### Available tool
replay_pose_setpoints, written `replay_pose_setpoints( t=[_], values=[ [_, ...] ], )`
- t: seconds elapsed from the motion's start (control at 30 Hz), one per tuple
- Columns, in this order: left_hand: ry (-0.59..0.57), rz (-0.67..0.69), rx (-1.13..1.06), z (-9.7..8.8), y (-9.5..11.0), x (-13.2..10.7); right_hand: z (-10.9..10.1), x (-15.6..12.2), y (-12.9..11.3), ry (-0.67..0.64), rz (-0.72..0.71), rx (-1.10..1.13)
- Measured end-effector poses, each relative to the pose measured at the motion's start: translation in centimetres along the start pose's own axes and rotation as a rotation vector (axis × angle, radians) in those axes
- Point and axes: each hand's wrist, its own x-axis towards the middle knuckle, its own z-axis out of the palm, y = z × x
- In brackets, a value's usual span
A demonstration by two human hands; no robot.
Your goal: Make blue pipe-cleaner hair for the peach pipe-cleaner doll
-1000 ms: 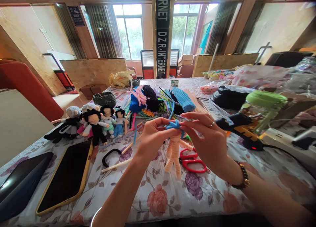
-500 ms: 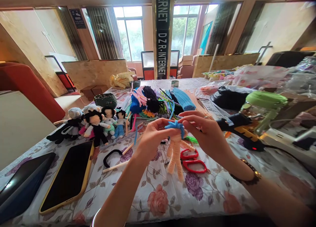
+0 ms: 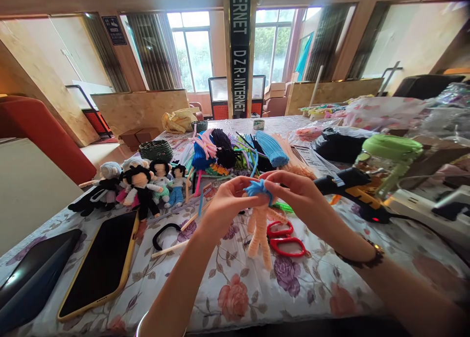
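Observation:
Between both hands is a doll of peach pipe cleaners (image 3: 260, 227), upright, its legs hanging over the tablecloth. Blue pipe-cleaner hair (image 3: 256, 188) tops its head. My left hand (image 3: 227, 202) is closed round the left side of the head, thumb across the front. From the right, my right hand (image 3: 292, 190) pinches the hair at the top of the head. The fingers partly hide the doll's head. Red-handled scissors (image 3: 288, 246) lie just right of the doll's legs, their blades hidden. Left of my left hand rests a bent black pipe cleaner (image 3: 158, 235) by peach pieces.
Finished dolls (image 3: 141, 185) sit at the left behind a yellow-cased phone (image 3: 99, 266). A dark pouch (image 3: 35, 278) lies at far left. Pipe-cleaner bundles (image 3: 271, 148) fill the back. A glue gun (image 3: 352, 192) with a red light and a green-topped stand (image 3: 391, 151) are at right.
My right hand has come down and inward; its raised fingers now close on the blue hair. My left hand keeps its hold on the doll's head. The view shifts slightly.

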Motion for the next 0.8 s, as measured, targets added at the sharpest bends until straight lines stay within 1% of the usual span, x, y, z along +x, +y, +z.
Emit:
replay_pose_setpoints(
  t=[0.17,0.4,0.6,0.67,0.8],
  values=[
    [-0.039,-0.015,0.01,-0.2,0.0,0.0,-0.3,0.1,0.2,-0.016,0.079,0.074],
    [-0.047,-0.031,0.004,-0.2,0.0,0.0,-0.4,0.3,1.0,-0.058,0.168,0.204],
    [-0.039,-0.025,-0.006,-0.2,0.0,0.0,-0.2,0.4,1.2,-0.014,0.246,0.304],
    [-0.043,-0.02,-0.001,-0.2,-0.1,0.0,-0.2,0.3,1.1,-0.008,0.258,0.317],
    [-0.04,-0.023,0.011,-0.3,-0.1,0.0,-0.2,0.2,1.1,-0.04,0.236,0.328]
  ],
)
